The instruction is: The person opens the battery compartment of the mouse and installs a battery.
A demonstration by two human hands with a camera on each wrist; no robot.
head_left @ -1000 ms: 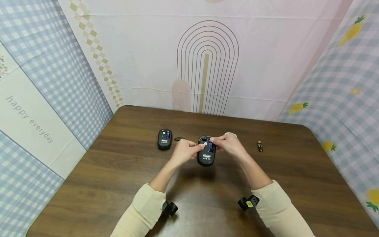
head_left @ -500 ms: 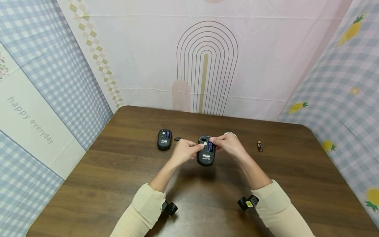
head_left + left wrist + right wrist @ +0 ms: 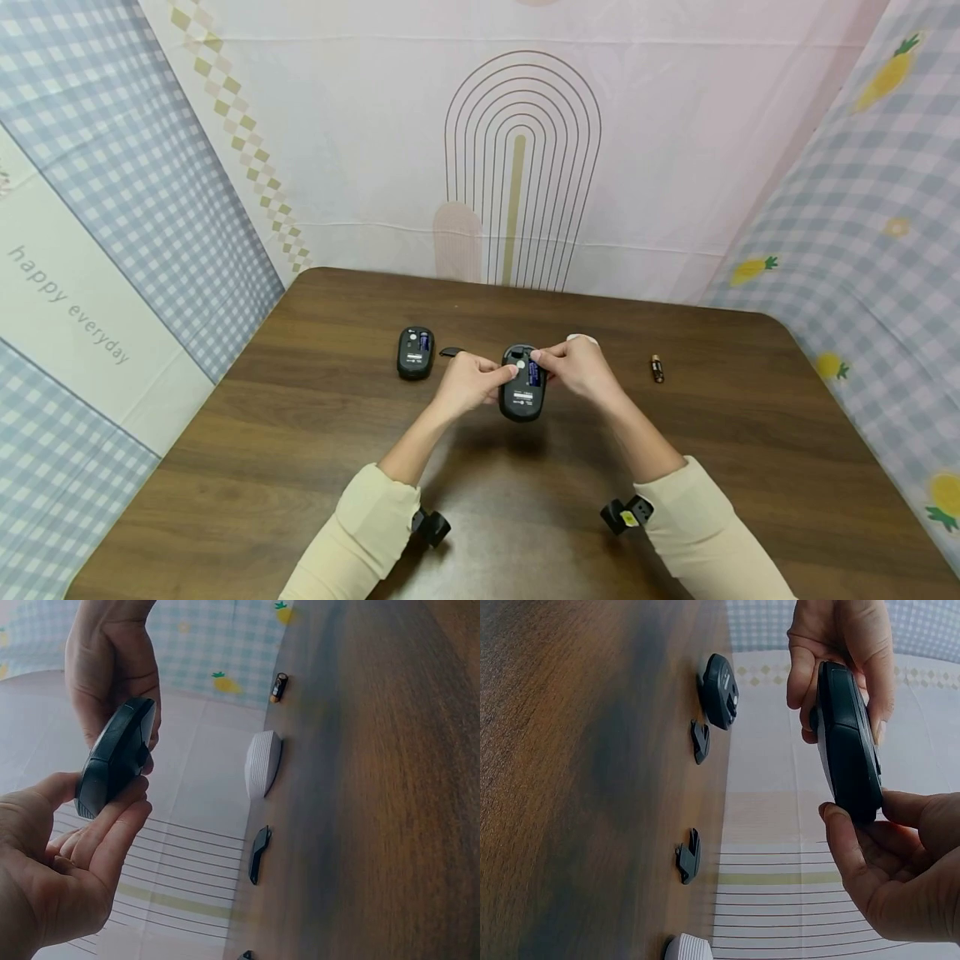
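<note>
A black computer mouse (image 3: 522,400) is held above the table with its underside facing the head camera. Its battery bay lies uncovered, and a blue battery (image 3: 535,372) shows inside. My left hand (image 3: 467,385) pinches the mouse's left edge, thumb on the underside near the round white spot. On the opposite edge, my right hand (image 3: 583,367) grips the mouse, its thumb at the upper end of the battery. In the left wrist view the mouse (image 3: 112,761) appears side-on between both hands. The right wrist view also shows the mouse (image 3: 847,742) edge-on.
Left of the hands, a second black mouse (image 3: 416,353) lies underside up with a blue battery in it. Two black battery covers (image 3: 700,741) lie on the wooden table (image 3: 300,433). A white ridged object (image 3: 262,765) stands behind my right hand; a loose battery (image 3: 657,368) lies right.
Both hands keep their hold on the mouse in nearly the same place. The head view has shifted very slightly; no thing on the table has moved.
</note>
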